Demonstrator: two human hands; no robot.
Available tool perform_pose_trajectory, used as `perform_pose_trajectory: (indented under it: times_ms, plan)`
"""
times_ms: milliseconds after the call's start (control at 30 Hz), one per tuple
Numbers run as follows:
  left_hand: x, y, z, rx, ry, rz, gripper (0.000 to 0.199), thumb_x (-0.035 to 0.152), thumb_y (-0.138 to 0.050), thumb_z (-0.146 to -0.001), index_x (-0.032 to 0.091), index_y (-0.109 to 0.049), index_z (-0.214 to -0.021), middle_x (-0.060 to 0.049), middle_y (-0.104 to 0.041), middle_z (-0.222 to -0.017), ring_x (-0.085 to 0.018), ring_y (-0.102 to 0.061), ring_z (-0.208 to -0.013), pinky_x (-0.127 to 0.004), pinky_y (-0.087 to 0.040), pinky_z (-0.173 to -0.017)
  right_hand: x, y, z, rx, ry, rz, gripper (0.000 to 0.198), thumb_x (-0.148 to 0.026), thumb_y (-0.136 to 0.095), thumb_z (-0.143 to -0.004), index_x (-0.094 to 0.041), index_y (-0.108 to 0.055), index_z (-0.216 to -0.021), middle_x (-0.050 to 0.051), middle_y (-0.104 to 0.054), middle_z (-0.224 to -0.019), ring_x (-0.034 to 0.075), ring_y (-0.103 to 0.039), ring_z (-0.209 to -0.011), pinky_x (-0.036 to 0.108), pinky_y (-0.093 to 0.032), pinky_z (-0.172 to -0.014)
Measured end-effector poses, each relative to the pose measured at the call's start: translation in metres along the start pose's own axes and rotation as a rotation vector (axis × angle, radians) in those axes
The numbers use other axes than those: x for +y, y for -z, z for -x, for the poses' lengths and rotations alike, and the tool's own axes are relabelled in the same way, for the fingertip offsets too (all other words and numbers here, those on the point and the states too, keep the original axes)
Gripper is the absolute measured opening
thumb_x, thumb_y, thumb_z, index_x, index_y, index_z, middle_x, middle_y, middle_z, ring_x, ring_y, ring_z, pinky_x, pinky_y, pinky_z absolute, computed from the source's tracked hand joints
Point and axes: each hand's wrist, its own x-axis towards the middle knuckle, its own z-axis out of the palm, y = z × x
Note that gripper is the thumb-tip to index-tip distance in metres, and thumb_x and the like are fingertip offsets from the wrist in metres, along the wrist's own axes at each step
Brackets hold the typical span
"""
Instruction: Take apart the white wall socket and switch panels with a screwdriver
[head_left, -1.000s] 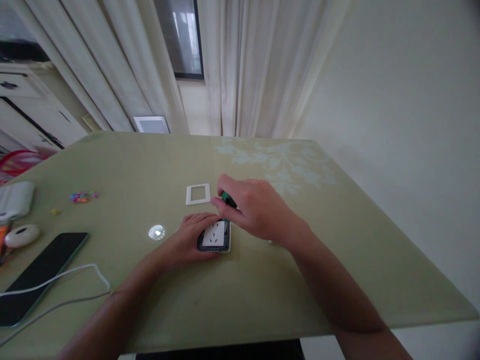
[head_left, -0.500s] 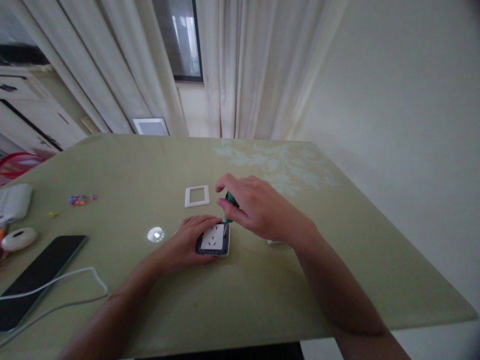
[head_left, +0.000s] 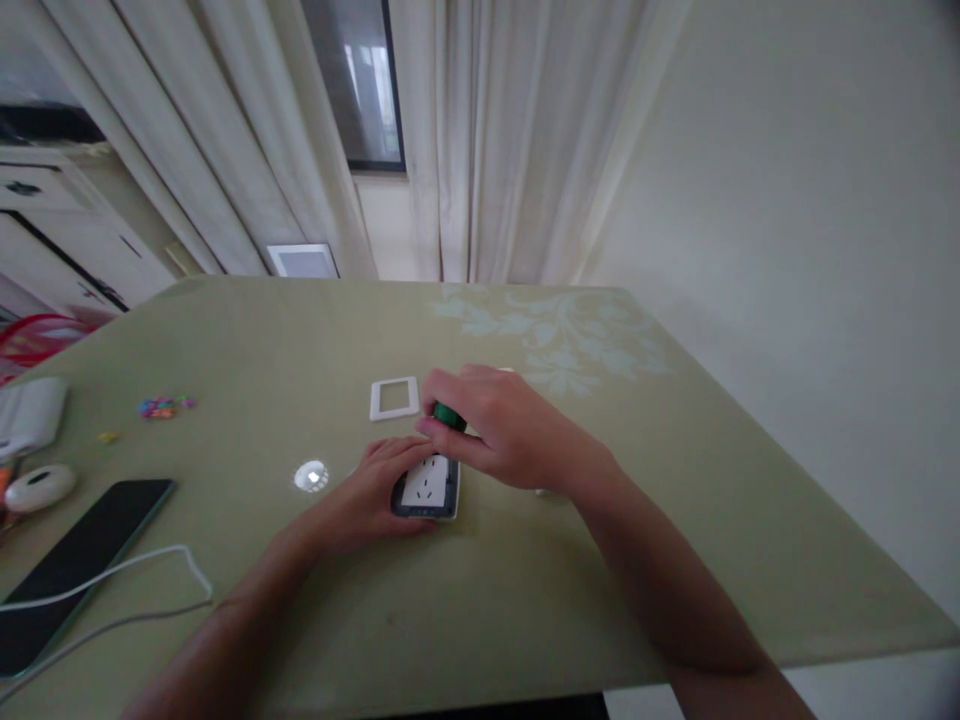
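Note:
A wall socket (head_left: 426, 487) with a white face and dark frame lies flat on the green table (head_left: 525, 600). My left hand (head_left: 373, 488) rests on its left side and holds it down. My right hand (head_left: 510, 430) grips a green-handled screwdriver (head_left: 448, 416), held upright over the socket's upper right corner; the shaft is hidden behind my fingers. A white square cover frame (head_left: 394, 398) lies just beyond the socket.
A dark tablet (head_left: 71, 565) with a white cable (head_left: 142, 575) lies at the near left. A white round object (head_left: 39, 487) and a white case (head_left: 28, 415) sit at the left edge. Small coloured bits (head_left: 161, 406) and a shiny disc (head_left: 311, 476) lie nearby.
My right hand has turned and closed over the screwdriver handle, shifting slightly left above the socket. The left hand stays on the socket.

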Motion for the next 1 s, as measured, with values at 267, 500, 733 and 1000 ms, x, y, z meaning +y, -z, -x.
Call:
perform_pose_trajectory:
  times_ms: [267,500,733,1000]
  plan:
    - [-0.003,-0.001,0.001,0.012,-0.005,-0.003,0.086,0.038,-0.092,-0.080,0.032,-0.054,-0.157,-0.014,-0.064,-0.153,-0.044,-0.058,-0.141,-0.065,-0.043,-0.120,-0.004,0.001,0.005,0.055,-0.164,0.157,0.036,-0.055,-0.055,-0.109,-0.023,-0.065,-0.098,0.003,-0.069,-0.079,0.020,-0.056,-0.071,0.033,-0.027,-0.066]
    - [-0.004,0.000,0.002,-0.004,0.010,0.007,0.087,0.036,-0.091,-0.080,0.032,-0.053,-0.158,-0.013,-0.065,-0.150,-0.042,-0.059,-0.139,-0.061,-0.047,-0.118,-0.002,0.002,0.002,0.045,0.027,0.040,0.016,-0.032,-0.053,-0.113,-0.020,-0.061,-0.107,0.006,-0.074,-0.099,0.021,-0.059,-0.088,0.033,-0.038,-0.082]
    - [0.002,0.004,0.000,-0.004,0.006,0.022,0.070,0.040,-0.088,-0.081,0.032,-0.063,-0.146,-0.008,-0.072,-0.138,-0.042,-0.064,-0.131,-0.060,-0.050,-0.116,0.004,-0.011,0.003,0.131,0.014,0.142,0.029,-0.048,-0.056,-0.107,-0.023,-0.064,-0.095,0.001,-0.070,-0.077,0.019,-0.056,-0.069,0.034,-0.027,-0.066]
    - [0.003,0.005,-0.001,0.000,-0.009,0.015,0.077,0.040,-0.090,-0.080,0.031,-0.060,-0.150,-0.012,-0.069,-0.144,-0.041,-0.063,-0.132,-0.060,-0.048,-0.116,0.005,-0.013,0.001,0.147,0.106,0.130,0.018,-0.034,-0.053,-0.105,-0.022,-0.066,-0.101,0.002,-0.072,-0.082,0.019,-0.056,-0.073,0.033,-0.032,-0.069]
